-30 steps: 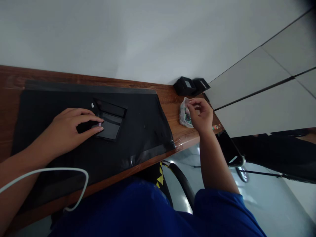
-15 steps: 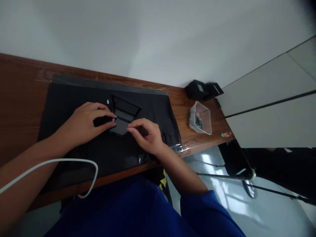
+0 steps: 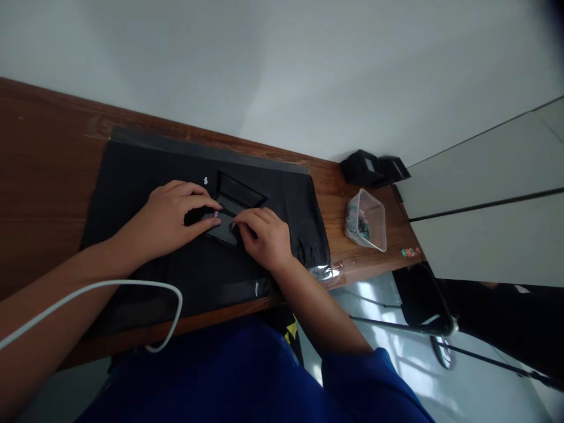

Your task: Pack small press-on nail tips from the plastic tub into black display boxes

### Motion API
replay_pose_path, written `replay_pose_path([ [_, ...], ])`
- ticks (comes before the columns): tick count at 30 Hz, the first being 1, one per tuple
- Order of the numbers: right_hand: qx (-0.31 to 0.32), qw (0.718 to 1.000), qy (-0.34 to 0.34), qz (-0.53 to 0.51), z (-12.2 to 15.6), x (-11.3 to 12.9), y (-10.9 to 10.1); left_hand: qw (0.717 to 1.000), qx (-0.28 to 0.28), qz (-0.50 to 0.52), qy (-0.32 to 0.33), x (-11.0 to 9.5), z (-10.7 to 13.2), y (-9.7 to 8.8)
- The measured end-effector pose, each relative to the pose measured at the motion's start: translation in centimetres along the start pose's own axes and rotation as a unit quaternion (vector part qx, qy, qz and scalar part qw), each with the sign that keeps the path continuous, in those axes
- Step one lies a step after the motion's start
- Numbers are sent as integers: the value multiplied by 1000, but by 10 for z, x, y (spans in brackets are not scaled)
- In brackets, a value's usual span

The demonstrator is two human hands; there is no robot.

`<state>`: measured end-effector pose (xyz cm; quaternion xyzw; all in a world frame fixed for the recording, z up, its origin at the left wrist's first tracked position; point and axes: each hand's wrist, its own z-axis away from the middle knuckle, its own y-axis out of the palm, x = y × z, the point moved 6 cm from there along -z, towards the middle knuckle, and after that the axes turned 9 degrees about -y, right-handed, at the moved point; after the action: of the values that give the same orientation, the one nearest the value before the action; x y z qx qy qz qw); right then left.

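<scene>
A thin black case point(image 3: 223, 229) lies on a black mat point(image 3: 145, 167), its dark framed lid point(image 3: 241, 189) tilted up at the back. My left hand point(image 3: 176, 214) holds the case's left side, thumb and forefinger bent over it. Between those two fingertips shows a small pinkish spot, too small to name. At the right side of the case, my right hand point(image 3: 264, 235) is closed in a pinch. Something small and dark shows at its fingertips, its kind unclear. Just behind my left hand, a tiny white piece point(image 3: 205, 180) lies on the mat.
To the right on the wooden table point(image 3: 326, 202) stands a clear plastic tub point(image 3: 376, 226) with small coloured pieces. Black boxes point(image 3: 363, 167) sit behind it against the wall. A white cable point(image 3: 118, 282) loops across my left forearm. Small coloured discs point(image 3: 409, 252) lie near the table's right end.
The whole view has shifted slightly, so the table and mat appear further right. My right hand's fingers are curled more closely at the case's right side. My left hand keeps its place on the case.
</scene>
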<state>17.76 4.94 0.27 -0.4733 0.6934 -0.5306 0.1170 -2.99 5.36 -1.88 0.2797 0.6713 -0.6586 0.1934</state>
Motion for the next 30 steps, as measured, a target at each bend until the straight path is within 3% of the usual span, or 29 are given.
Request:
replay_pose_path([
  [11,-51,998,5,-23,13,0,-16,1000,12,-5,-14,1,0,0],
  [19,-82,995,-2,-60,12,3,-17,1000,5,3,-11,2,1,-1],
  [30,-54,996,9,-76,10,1,-9,1000,5,9,-16,-1,0,-2],
])
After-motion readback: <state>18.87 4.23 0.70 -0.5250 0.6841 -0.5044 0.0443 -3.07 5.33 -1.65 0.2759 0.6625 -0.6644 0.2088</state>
